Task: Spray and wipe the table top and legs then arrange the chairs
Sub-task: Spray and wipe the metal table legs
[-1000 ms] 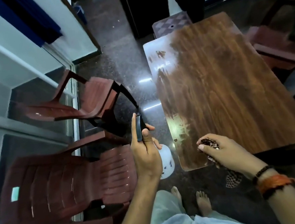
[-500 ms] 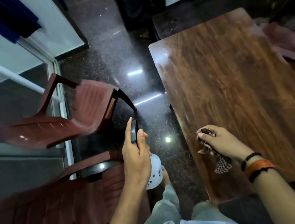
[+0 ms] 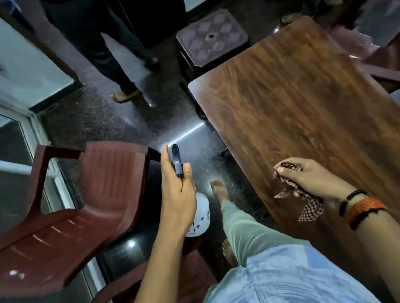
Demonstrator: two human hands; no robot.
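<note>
Wood-grain laminate surface (image 3: pixel 305 121) fills the right of the view, long edge running away from the person. Stiff and flat, looks slick, so the cloth should slide easily; probably too heavy to nudge by accident.

Left hand (image 3: pixel 179 200) grip: fingers wrapped round the neck of a spray bottle (image 3: pixel 199 217), thumb up beside the dark trigger head. White plastic body hangs below the hand, over the floor just left of the surface edge. Rigid and likely light; fill level can't be read. The neck under the trigger is the right hold, as it is now.

Right hand (image 3: pixel 310 179) grip: closed on a bunched checked cloth (image 3: pixel 303 201), held at the near left part of the surface. Soft, limp, loose tail dangling below the wrist. Can't tell whether the cloth touches the top.

Chairs: maroon moulded plastic, one (image 3: pixel 77 202) left of the bottle hand, another (image 3: pixel 392 65) at the far right edge. Light, a bit flexible; arms or back rail are the obvious holds for arranging later.

Hard to see:
- Table legs almost fully hidden under the top; only a dark bit near the far left corner.
- Nozzle direction unclear from above.
- Right chair cut off by the frame; a second left chair at bottom mostly hidden by the arm.
- Dim light and motion blur; no wet patches discernible.
- Dark stool (image 3: pixel 211 36) beyond the far end; a standing person (image 3: pixel 111 43) behind it, legs only.
</note>
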